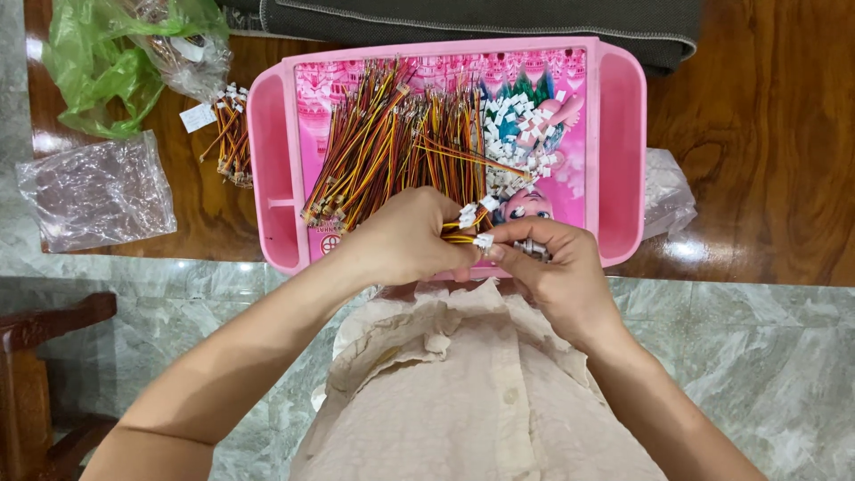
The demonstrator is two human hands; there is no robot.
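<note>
— Where are we with our hands right now?

— Our left hand [405,236] is closed around a small bunch of red, yellow and black wire leads [463,227], holding them at the near edge of the pink tray [272,151]. Our right hand [557,267] meets it: thumb and forefinger are pinched on a white plastic connector housing [484,240] at the tip of one lead. So both hands are together, each clamped on its part.

— And the step in hand?

— By our reading, we are seating a wire end into that white housing, or checking one just seated. We cannot tell from here whether the terminal is fully home; the fingers cover the joint.

— Where is the rest of the stock?

— In the tray, a large heap of wire leads [392,142] lies fanned across the middle, and a pile of loose white housings [521,147] sits just right of it. Another small bundle of leads [233,134] lies on the brown wooden table [766,134] left of the tray, beside a green plastic bag [93,62] and a clear plastic bag [98,191].

— What does the next move call for?

— We judge it needs a steady pinch and a straight push, with the bunch held still so the other leads do not slip. The parts are tiny, so a crooked entry seems the main risk.
</note>
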